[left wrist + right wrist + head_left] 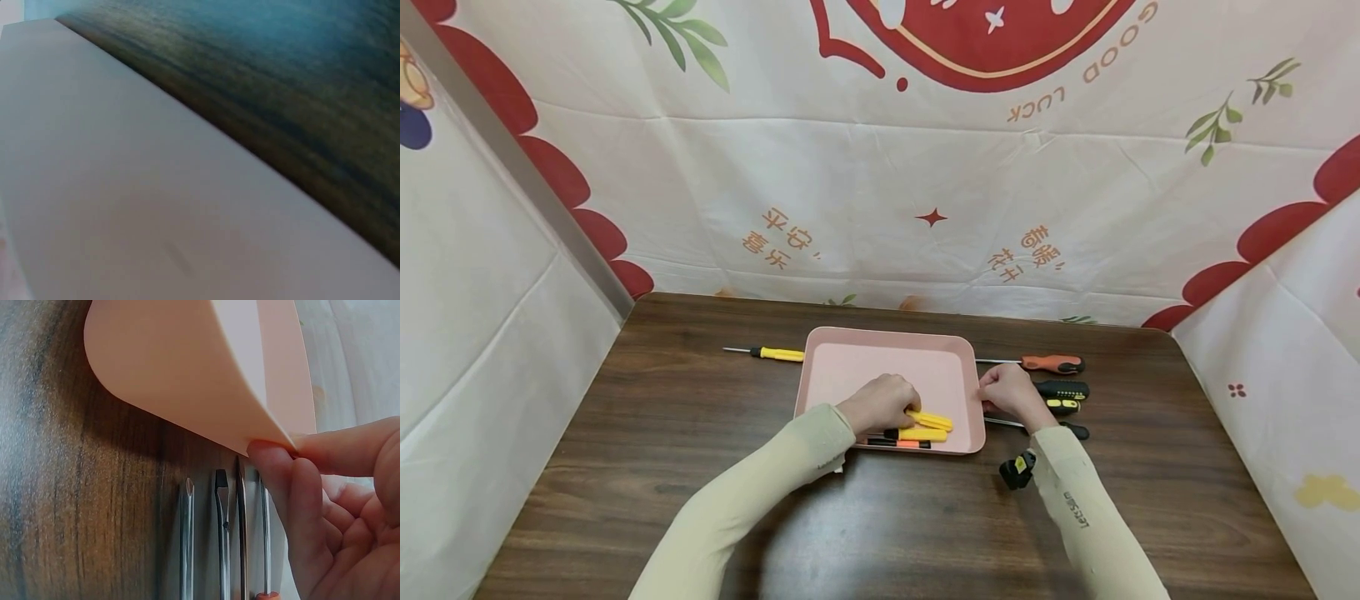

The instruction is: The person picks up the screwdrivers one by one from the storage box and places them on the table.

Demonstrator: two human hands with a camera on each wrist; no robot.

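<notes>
A shallow pink tray (883, 337) lies on the table. My left hand (882, 402) reaches inside it with its fingers bent down around the near end of a yellow-handled tool (931, 420); the tool's other end is hidden under the hand. Beside it lie a yellow-and-black handled tool (922, 434) and a thin orange-and-black one (913, 444). At the tray's right side, my right hand (1011, 390) pinches the rim between thumb and fingers. Below that hand in the right wrist view, several metal screwdriver shafts (223, 544) point toward the tray wall (169, 362).
Right of the tray lie an orange-handled screwdriver (1051, 363) and dark-handled ones, such as a black handle (1060, 389). A yellow screwdriver (781, 354) lies at the left. A small black-and-yellow tape measure (1017, 471) sits beside the right sleeve. A printed cloth (880, 183) hangs behind the table.
</notes>
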